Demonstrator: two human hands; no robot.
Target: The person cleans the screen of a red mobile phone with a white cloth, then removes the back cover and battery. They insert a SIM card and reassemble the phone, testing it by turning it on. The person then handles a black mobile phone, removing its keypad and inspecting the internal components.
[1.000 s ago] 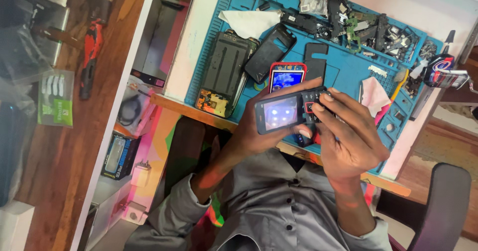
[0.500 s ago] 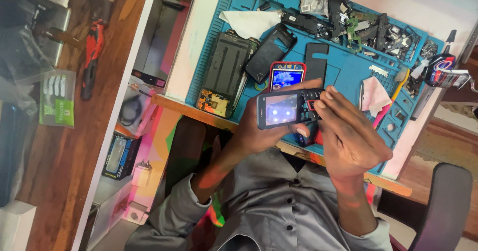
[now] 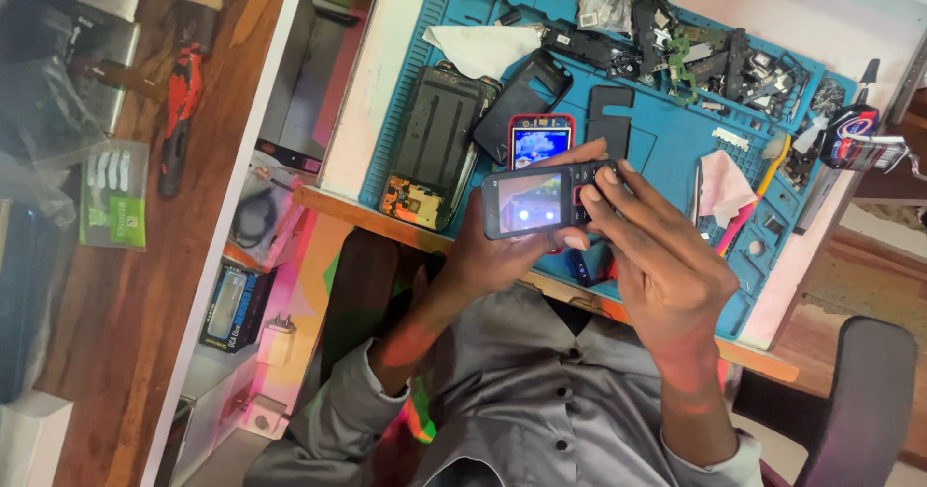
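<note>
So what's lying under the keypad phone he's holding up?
Beneath the keypad phone lies the blue repair mat, with a red-edged phone, screen lit, just beyond. Both hands hide whatever sits directly below.

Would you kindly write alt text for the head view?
Both hands, left hand and right hand, hold a lit keypad phone over a blue repair mat strewn with a second lit phone and phone parts.

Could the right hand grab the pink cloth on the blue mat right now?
Probably not right away. The right hand is busy on the keypad phone that the left hand holds. The pink cloth lies close by on the blue mat, uncovered, so once the hand lets go the way looks free.
</note>
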